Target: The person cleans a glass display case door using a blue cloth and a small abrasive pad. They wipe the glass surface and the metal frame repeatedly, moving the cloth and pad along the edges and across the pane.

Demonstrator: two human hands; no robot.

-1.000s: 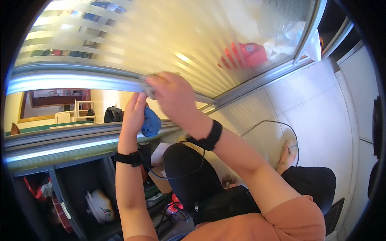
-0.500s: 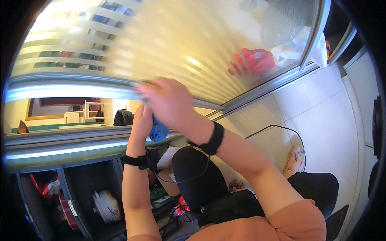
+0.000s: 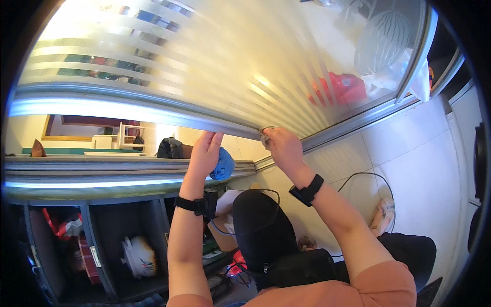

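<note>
1 crumpled blue cloth bulges from the curled left hand; right hand pinches greyish rag.

A white pot sits inside a dark compartment.

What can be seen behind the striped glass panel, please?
Behind the glass panel, a red item and something white show; the frosted pattern covers part of the red item.

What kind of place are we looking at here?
Probably someone's home, perhaps near a kitchen: there is a metal-framed striped glass panel, a pale tiled floor, and what looks like a white pot in a dark storage compartment.
</note>
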